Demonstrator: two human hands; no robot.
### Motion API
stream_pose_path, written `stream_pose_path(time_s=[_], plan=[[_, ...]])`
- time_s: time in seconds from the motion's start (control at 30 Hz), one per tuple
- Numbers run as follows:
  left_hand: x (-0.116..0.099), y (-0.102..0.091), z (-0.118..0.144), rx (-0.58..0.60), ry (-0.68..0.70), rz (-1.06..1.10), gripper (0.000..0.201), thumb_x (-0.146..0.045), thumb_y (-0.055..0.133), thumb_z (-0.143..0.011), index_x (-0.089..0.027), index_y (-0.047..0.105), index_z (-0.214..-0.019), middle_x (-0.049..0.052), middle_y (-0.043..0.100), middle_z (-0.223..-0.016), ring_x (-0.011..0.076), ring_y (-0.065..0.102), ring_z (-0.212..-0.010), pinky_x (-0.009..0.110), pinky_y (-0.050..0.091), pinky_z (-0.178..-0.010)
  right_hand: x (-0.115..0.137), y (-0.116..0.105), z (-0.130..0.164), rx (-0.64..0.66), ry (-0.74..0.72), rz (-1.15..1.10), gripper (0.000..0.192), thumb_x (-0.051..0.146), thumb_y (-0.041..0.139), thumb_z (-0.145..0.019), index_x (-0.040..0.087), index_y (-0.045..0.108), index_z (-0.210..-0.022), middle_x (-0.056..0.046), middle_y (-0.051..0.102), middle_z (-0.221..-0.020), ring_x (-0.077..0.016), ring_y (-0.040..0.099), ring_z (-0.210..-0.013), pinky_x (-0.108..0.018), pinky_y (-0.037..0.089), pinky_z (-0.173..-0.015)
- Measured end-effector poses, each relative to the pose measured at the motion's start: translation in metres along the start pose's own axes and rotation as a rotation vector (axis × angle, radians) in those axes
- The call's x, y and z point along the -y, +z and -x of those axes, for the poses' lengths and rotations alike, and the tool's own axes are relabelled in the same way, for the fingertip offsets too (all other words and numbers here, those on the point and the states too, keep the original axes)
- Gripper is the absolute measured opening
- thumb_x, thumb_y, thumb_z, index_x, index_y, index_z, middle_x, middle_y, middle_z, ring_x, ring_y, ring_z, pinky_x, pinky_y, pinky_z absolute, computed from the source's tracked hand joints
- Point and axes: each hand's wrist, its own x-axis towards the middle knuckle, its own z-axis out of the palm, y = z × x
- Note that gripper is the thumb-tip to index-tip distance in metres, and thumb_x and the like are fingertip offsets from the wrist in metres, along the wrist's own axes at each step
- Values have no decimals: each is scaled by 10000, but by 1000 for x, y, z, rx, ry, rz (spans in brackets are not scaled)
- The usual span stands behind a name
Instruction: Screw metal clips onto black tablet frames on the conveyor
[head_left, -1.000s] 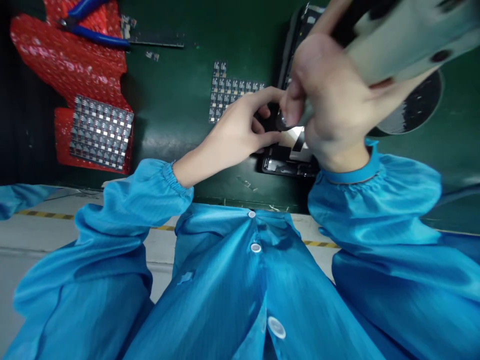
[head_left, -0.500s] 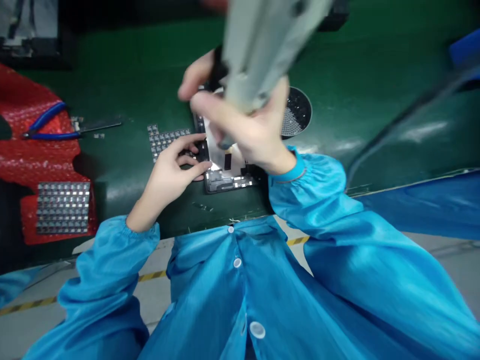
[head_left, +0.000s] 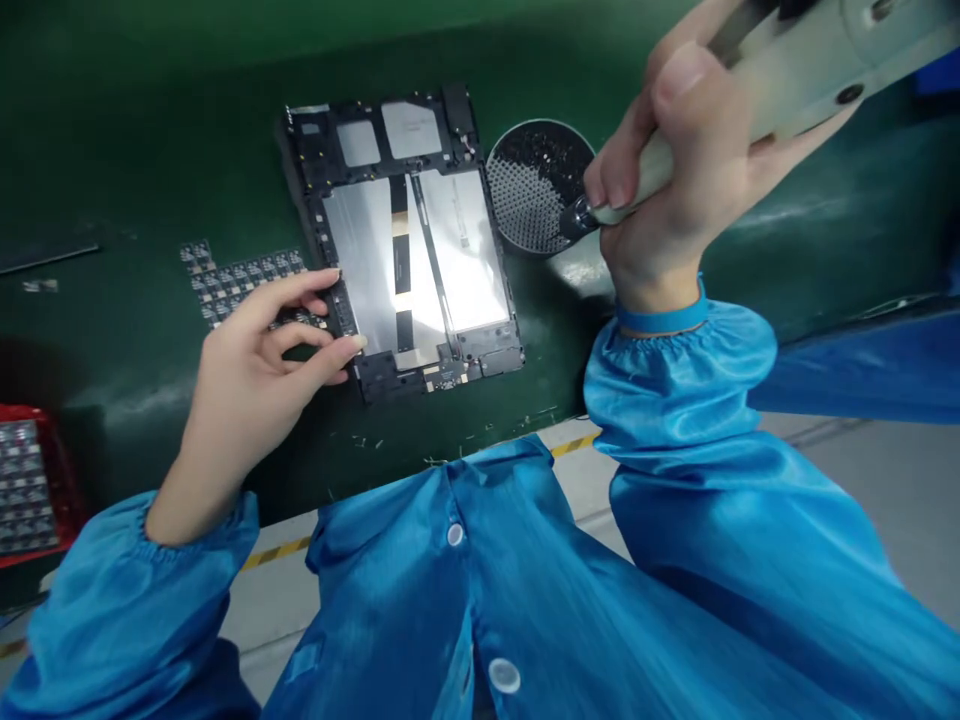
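Note:
An opened tablet [head_left: 472, 250] lies on the green mat, its silver inside, black frame and ribbon cables showing. My left hand [head_left: 262, 365] pinches the left edge of the tablet with thumb and forefinger. My right hand [head_left: 679, 170] is wrapped round a pale electric screwdriver [head_left: 795, 85], which tilts down to the left. The dark tip of the screwdriver is at the right side of a round screw tray [head_left: 517, 195] with a perforated plate and many dark screws. Whether the tip touches the screws I cannot tell.
A sheet of small circuit boards [head_left: 244, 280] lies left of the tablet, partly behind my left hand. Another board panel [head_left: 26, 490] rests on red bubble wrap [head_left: 67, 480] at the left edge. Small scraps [head_left: 367, 440] lie near the mat's front edge.
My right hand has moved right with the screwdriver, from above the tablet to the screw tray. The tablet is now uncovered. The view has shifted; my left hand stays at the tablet's left edge.

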Motion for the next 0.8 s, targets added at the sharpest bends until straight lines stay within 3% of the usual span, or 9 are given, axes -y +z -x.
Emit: stream_pose_path(time_s=[0.13, 0.2, 0.27, 0.4, 0.5, 0.63, 0.8], plan=[[-5, 2, 4, 3, -9, -28, 555, -493, 966, -849, -606, 825, -1374, -44, 719, -1295, 334, 754, -997, 637, 825, -782, -6, 7, 0, -68, -60, -118, 962, 859, 853, -745, 177, 307, -1148, 35, 508, -846, 12, 291, -454, -274, 128, -423], [-7, 2, 5, -6, -6, -31, 533, -466, 966, -867, -596, 834, -1366, -50, 730, -1318, 328, 752, -994, 627, 828, -781, -8, 9, 0, -84, -63, -133, 1022, 893, 861, -704, 192, 301, -1193, 49, 597, -928, 6, 285, -439, -276, 97, -419], [-7, 3, 5, -6, -1, -21, 521, -453, 964, -880, -574, 841, -1371, -48, 734, -1347, 322, 755, -988, 608, 832, -779, -7, 8, 1, -66, -58, -151, 967, 804, 889, -739, 201, 297, -1209, 33, 667, -1095, 9, 334, -458, -268, 128, -421], [-4, 5, 3, -24, 46, 16, 601, -282, 995, -818, -454, 872, -1381, 10, 738, -1297, 245, 775, -907, 393, 828, -704, 3, 5, 6, 1, -18, -189, 889, 658, 897, -793, 177, 294, -1235, 58, 563, -922, -3, 410, -492, -208, 207, -427], [0, 6, 1, -32, 82, 33, 675, -108, 971, -778, -358, 876, -1398, 38, 705, -1218, 165, 779, -852, 237, 783, -706, 9, 5, 8, 24, 20, -189, 859, 565, 869, -841, 135, 293, -1311, 70, 512, -907, 2, 425, -510, -167, 249, -441], [5, 6, 1, -10, 108, 39, 679, -41, 934, -811, -333, 864, -1420, 41, 664, -1205, 134, 775, -831, 213, 771, -710, 11, 6, 8, 50, -13, -176, 759, 528, 831, -887, 128, 299, -1251, 69, 508, -913, 8, 421, -512, -170, 241, -434], [8, 5, 0, -6, 98, -1, 608, -75, 940, -854, -329, 867, -1402, 51, 669, -1238, 156, 788, -875, 225, 780, -722, 18, 7, 9, 143, -91, -92, 607, 438, 710, -991, 140, 298, -1322, 74, 503, -889, 29, 430, -552, -124, 302, -488]])
